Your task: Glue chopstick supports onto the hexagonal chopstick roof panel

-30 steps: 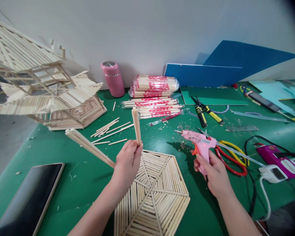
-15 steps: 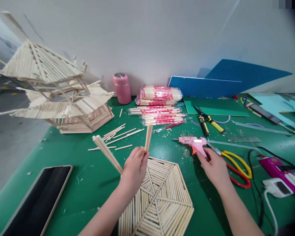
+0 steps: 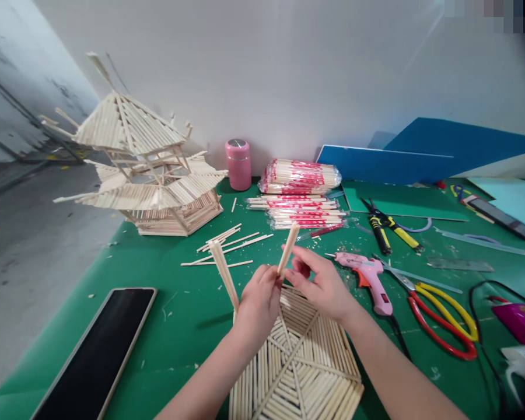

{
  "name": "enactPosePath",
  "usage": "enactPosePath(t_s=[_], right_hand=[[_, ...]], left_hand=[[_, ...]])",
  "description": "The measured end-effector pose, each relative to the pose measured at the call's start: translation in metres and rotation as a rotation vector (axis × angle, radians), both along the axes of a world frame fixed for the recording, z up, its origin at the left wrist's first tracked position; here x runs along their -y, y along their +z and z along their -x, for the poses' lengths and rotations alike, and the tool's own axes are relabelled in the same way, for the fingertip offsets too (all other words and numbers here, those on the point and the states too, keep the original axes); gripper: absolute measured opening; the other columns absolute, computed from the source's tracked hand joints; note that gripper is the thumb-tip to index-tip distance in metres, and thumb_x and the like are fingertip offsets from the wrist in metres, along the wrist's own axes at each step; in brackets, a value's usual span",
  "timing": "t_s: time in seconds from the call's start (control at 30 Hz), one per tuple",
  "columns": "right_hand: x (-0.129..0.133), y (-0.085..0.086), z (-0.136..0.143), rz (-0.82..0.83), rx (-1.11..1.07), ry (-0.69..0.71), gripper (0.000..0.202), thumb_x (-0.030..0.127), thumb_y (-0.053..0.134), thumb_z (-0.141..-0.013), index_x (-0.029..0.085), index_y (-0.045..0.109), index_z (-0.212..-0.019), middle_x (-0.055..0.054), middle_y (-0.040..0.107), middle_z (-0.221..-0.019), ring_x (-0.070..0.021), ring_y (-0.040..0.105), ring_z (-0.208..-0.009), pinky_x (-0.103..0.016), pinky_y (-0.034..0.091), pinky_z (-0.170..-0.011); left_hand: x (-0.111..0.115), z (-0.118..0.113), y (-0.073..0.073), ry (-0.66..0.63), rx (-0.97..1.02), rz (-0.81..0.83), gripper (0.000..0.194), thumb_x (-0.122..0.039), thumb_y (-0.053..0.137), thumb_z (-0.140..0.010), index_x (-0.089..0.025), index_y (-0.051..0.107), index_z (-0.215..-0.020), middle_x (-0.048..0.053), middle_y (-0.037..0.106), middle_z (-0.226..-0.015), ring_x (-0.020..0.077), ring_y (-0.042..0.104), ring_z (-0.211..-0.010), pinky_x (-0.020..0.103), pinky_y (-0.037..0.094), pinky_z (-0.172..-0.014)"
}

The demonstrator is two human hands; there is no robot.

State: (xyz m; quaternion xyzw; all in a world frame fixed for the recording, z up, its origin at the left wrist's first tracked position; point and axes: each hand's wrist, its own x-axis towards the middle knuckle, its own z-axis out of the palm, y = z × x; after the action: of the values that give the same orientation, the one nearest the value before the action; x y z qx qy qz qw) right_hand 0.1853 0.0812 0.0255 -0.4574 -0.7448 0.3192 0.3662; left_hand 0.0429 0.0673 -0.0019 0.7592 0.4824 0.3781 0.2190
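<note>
My left hand (image 3: 259, 300) is closed round a short upright bundle of wooden chopsticks (image 3: 289, 246), at the far edge of a flat polygonal panel of chopsticks (image 3: 328, 373). Beside the bundle is my right hand (image 3: 319, 283), its thumb and forefinger apart near the sticks; whether they touch is unclear. A second post of chopsticks (image 3: 224, 274) stands at the panel's left corner, its foot partly behind my left hand. Right of my hands, a pink hot glue gun (image 3: 370, 271) lies on its side on the green table (image 3: 175, 332).
A chopstick pagoda model (image 3: 157, 181) stands back left, near a pink flask (image 3: 238, 166). Wrapped chopsticks (image 3: 301, 177) and loose sticks (image 3: 231, 248) lie behind the panel. Pliers (image 3: 389, 227), red-and-yellow-handled scissors (image 3: 441, 321) and cords lie right; a phone (image 3: 96, 356) lies front left.
My right hand has let go of the glue gun, leaving it on the table, and moved left to the chopstick bundle. My left hand still grips that bundle. The view has shifted left.
</note>
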Motion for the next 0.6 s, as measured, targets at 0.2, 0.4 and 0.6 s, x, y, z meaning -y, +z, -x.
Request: enactPosePath(t_s=[0.2,0.4,0.6], right_hand=[[-0.012,-0.002,0.008,-0.033,-0.014,0.135,0.019,0.026,0.043,-0.085,0.021,0.061,-0.088,-0.004,0.058,-0.081,-0.014,0.053,-0.074,-0.027,0.042,-0.065],[-0.014,-0.004,0.006,-0.042,0.0,0.131,0.02,0.027,0.044,-0.085,0.019,0.061,-0.082,-0.005,0.061,-0.087,-0.0145,0.055,-0.078,-0.027,0.042,-0.068],[-0.018,-0.002,0.009,-0.035,0.043,0.114,0.02,0.027,0.043,-0.085,0.017,0.06,-0.084,-0.005,0.059,-0.084,-0.0138,0.054,-0.076,-0.025,0.042,-0.066]], left_hand=[[-0.002,0.0,-0.001,0.031,-0.024,0.003,0.019,-0.009,0.034,-0.081,-0.015,0.052,-0.084,0.006,0.055,-0.08,0.0162,0.056,-0.075,0.031,0.05,-0.068],[0.032,0.007,-0.004,0.071,-0.266,-0.121,0.034,-0.02,0.041,-0.083,-0.011,0.039,-0.116,0.018,0.048,-0.113,0.0258,0.051,-0.102,0.04,0.05,-0.077],[0.06,0.0,-0.018,-0.203,-0.385,-0.248,0.02,-0.013,0.045,-0.08,-0.012,0.056,-0.096,0.011,0.062,-0.097,0.0248,0.058,-0.089,0.041,0.048,-0.079]])
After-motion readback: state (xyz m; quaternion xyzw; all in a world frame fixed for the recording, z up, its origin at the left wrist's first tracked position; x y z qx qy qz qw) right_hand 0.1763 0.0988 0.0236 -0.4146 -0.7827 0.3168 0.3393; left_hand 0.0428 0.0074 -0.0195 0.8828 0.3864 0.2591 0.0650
